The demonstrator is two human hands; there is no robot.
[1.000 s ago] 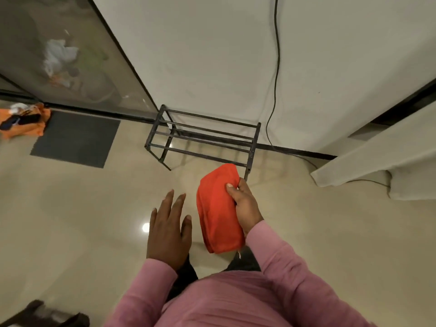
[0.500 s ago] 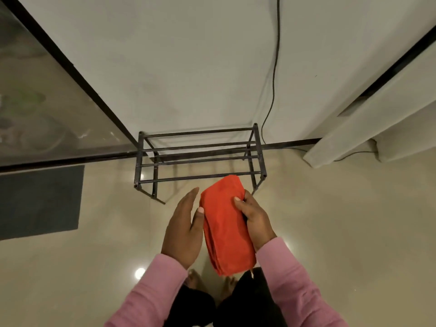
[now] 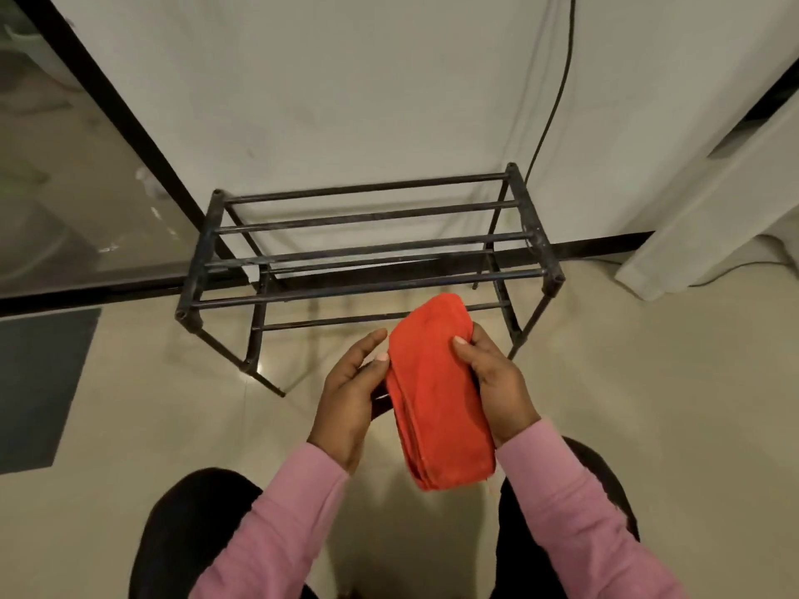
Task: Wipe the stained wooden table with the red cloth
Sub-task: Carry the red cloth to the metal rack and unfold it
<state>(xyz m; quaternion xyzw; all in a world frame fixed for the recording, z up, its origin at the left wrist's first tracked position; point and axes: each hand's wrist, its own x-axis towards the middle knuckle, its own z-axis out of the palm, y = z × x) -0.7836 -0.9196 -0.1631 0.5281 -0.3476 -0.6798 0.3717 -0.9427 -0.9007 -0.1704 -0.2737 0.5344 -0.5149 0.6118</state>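
The rack [image 3: 367, 250] now looms nearer at 12 o'clock, open floor [image 3: 648, 404] at 3 and 9; right hand [image 3: 497, 382] grips the cloth [image 3: 436, 395], left hand [image 3: 346, 395], fingers near-straight, touches its 9 o'clock edge.

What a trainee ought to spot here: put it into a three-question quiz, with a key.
1. True or false: the red cloth lies on the metal rack.
2. Which hand curls its fingers round the cloth? A) left B) right C) neither
3. Short answer: is the wooden table in view?
Key: 1. False, it is held in front of the rack. 2. B, the right hand; the left hand only touches the opposite edge. 3. No.
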